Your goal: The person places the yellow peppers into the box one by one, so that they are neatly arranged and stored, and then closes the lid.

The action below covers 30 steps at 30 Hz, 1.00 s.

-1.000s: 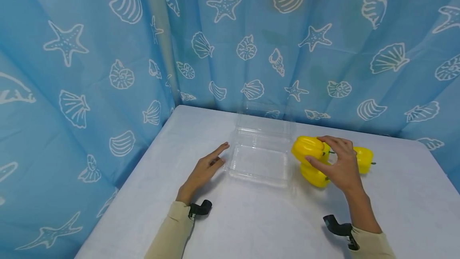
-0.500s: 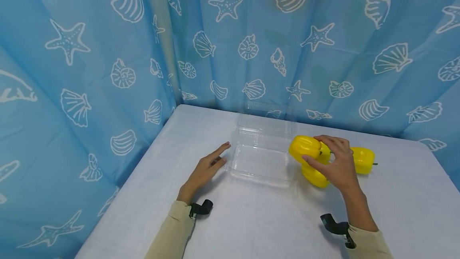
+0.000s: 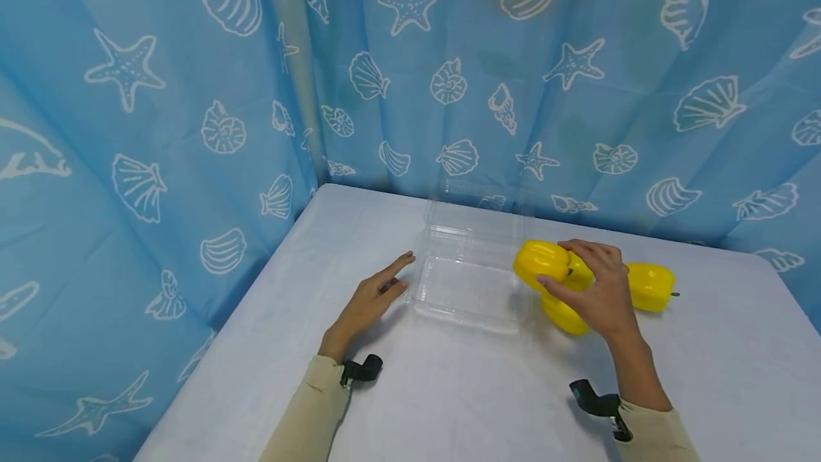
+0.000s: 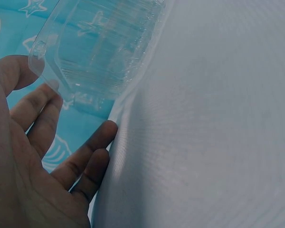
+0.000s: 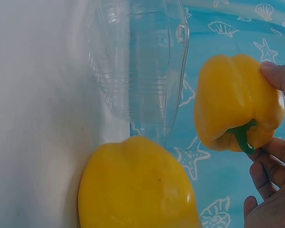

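Note:
My right hand (image 3: 601,294) holds a yellow bell pepper (image 3: 541,264) between thumb and fingers. In the right wrist view this bell pepper (image 5: 237,102) is off the table, its green stem towards the palm. Another bell pepper (image 3: 564,316) lies just below it, and one more (image 3: 580,275) is partly hidden behind the hand. A clear plastic clamshell box (image 3: 471,291) stands with its lid up, left of the peppers. At the box's left edge is my left hand (image 3: 368,301), fingers extended and spread; the left wrist view shows thumb and fingertips at the plastic rim (image 4: 50,85).
A further yellow bell pepper (image 3: 651,287) lies right of my right hand. The raised clear lid (image 3: 477,219) leans towards the back edge of the white-covered table (image 3: 449,391). A blue curtain (image 3: 410,77) with shell patterns hangs behind and to the left.
My right hand has moved slightly left with the bell pepper, bringing it nearer the box's right edge. The left hand keeps its place at the box. The head view has shifted a little.

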{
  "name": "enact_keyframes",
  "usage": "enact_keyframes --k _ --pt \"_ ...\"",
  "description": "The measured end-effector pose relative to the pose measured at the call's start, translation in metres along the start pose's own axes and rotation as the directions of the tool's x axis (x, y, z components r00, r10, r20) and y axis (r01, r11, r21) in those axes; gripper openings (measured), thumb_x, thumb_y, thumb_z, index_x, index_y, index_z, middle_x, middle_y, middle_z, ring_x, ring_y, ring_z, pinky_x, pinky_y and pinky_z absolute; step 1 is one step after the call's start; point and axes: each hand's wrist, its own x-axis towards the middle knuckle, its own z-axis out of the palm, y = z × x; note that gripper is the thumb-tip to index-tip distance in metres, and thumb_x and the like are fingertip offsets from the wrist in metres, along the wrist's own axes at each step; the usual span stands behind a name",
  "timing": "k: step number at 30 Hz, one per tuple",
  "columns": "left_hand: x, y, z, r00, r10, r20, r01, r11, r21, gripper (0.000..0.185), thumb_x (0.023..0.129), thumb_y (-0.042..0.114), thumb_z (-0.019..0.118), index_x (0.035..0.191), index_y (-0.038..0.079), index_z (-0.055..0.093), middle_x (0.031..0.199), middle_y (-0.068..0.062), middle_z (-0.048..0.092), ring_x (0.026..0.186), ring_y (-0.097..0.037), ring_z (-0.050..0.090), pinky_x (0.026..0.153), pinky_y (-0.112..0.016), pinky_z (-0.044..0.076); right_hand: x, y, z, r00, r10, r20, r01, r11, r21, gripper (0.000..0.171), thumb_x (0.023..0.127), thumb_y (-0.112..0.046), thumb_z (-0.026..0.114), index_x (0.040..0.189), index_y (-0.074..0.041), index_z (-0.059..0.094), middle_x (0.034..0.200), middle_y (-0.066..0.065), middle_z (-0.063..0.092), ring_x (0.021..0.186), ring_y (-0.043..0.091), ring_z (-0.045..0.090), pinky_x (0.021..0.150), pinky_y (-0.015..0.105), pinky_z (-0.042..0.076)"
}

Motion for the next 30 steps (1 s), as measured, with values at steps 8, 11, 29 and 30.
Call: enact_keyframes --k 8,11,29,30 --pt "0.0 -0.001 0.001 1.0 -0.005 -0.006 0.005 1.0 -0.002 0.049 0.106 0.032 0.052 0.154 0.029 0.042 0.157 0.016 0.035 0.103 -0.014 0.06 0.09 -0.038 0.049 0.004 -0.004 0.009 1.0 -0.021 -0.001 0.021 1.0 0.01 0.061 0.079 -0.038 0.085 0.131 -0.012 0.064 0.136 0.013 0.055 0.125 0.035 0.034 0.098 0.07 0.023" --pt "0.0 -0.001 0.001 1.0 -0.009 -0.004 0.009 1.0 0.0 0.049 0.106 0.029 0.053 0.154 0.028 0.042 0.158 0.016 0.034 0.104 -0.013 0.059 0.09 -0.037 0.049 0.005 -0.005 0.012 0.999 -0.037 -0.013 0.037 0.999 0.017 0.06 0.077 -0.035 0.087 0.129 -0.012 0.066 0.134 0.012 0.057 0.124 0.034 0.036 0.096 0.066 0.026" --pt "0.0 0.002 0.001 0.999 -0.033 -0.004 0.033 0.999 -0.013 0.05 0.106 0.027 0.053 0.154 0.031 0.041 0.157 0.019 0.033 0.107 -0.015 0.06 0.094 -0.042 0.048 0.012 -0.011 0.028 0.997 -0.078 -0.015 0.079 0.994 0.075 0.058 0.076 -0.029 0.089 0.126 -0.012 0.067 0.132 0.011 0.058 0.123 0.032 0.038 0.096 0.066 0.027" --pt "0.0 0.001 0.001 0.999 -0.034 -0.005 0.034 0.999 -0.011 0.05 0.106 0.027 0.053 0.154 0.031 0.041 0.157 0.019 0.033 0.107 -0.015 0.06 0.094 -0.042 0.048 0.013 -0.011 0.029 0.996 -0.085 -0.017 0.086 0.993 0.08 0.058 0.075 -0.028 0.089 0.126 -0.011 0.067 0.132 0.011 0.058 0.123 0.032 0.038 0.096 0.066 0.028"
